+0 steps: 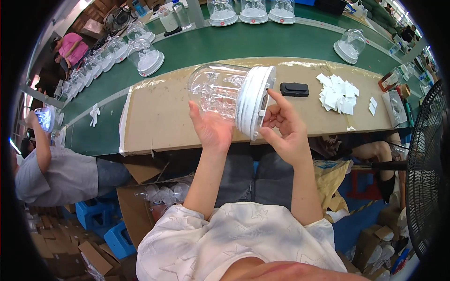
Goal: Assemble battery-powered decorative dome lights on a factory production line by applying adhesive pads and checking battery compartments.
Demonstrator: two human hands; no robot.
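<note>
A clear dome ornament point(213, 89) with a white ridged base point(253, 100) lies tilted on its side above the cardboard-covered work surface. My left hand point(213, 129) cradles the dome from below, palm up, with its thumb raised along the near side and its other fingers partly hidden behind the clear wall. At the base's underside is my right hand point(286, 126). Its index finger and thumb touch the base's edge and its other fingers are curled. Small clear figures show inside the dome, too fine to make out.
Cardboard point(164, 107) covers the near bench. A black oblong object point(294, 89) and a pile of white cards point(338, 93) lie to the right. Similar domes point(145, 58) stand on the green conveyor point(187, 49). A black fan point(426, 168) stands at right; a co-worker point(61, 171) sits at left.
</note>
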